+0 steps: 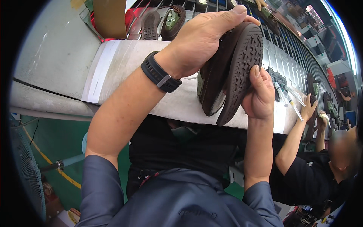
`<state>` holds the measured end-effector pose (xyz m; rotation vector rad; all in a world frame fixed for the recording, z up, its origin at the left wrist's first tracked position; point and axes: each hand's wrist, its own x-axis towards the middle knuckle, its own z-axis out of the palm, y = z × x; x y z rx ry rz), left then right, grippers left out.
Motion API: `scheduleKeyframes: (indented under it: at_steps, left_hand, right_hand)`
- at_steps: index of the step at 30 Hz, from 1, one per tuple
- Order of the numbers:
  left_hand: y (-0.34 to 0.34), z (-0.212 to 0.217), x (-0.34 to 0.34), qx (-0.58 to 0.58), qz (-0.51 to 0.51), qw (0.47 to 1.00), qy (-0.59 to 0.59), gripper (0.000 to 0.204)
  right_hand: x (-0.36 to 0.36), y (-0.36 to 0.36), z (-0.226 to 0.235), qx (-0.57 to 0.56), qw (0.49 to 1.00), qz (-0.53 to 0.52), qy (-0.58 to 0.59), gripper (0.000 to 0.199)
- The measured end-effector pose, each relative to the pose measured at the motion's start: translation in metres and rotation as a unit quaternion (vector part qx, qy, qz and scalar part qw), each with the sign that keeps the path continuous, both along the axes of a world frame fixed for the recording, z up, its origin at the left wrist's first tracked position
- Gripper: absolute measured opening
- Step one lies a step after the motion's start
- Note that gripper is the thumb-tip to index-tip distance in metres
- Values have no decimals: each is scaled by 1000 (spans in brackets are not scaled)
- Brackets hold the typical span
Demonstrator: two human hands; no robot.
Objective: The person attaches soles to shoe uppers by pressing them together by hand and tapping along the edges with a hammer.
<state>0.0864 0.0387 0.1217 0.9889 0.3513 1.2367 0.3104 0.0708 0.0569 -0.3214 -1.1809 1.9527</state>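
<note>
A dark brown shoe (212, 85) is held up over the pale work surface in front of me. Its lugged brown rubber sole (245, 56) meets the shoe near the upper end, while at the lower end a gap separates the two. My left hand (198, 41), with a black watch on its wrist, is wrapped round the upper end of the shoe; some of its fingers are hidden behind it. On the sole's right edge my right hand (261, 92) grips, thumb against the tread and fingers behind.
Behind stands a roller rack with another sole (150, 25) and a brown-green shoe (174, 22). Syringes (289, 99) lie right of my right hand. A co-worker (314, 166) handles a shoe at the right. A fan (23, 170) stands lower left.
</note>
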Motion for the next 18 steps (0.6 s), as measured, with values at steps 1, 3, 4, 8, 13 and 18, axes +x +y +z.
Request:
scheduleKeyframes:
  at_steps: [1,3,4,8,13,18]
  left_hand:
    - [0,-2,1,-2,0,1000,-1,43]
    - [2,-7,4,3,32,999,-7,43]
    - [4,-11,9,1,33,999,-7,43]
    - [3,-16,14,86,153,983,62,38]
    - [3,-14,14,70,95,991,68,45]
    - [-10,-16,13,150,188,964,115,53]
  right_hand:
    - [0,1,0,5,1000,-6,3,40]
    - [-1,2,-1,7,1000,-11,6,39]
    - [-2,3,-2,24,1000,-13,4,38]
    - [-6,-1,2,45,998,-35,2,35]
    - [-6,1,2,50,998,-34,8,35]
    - [-9,0,4,59,998,-31,22,35]
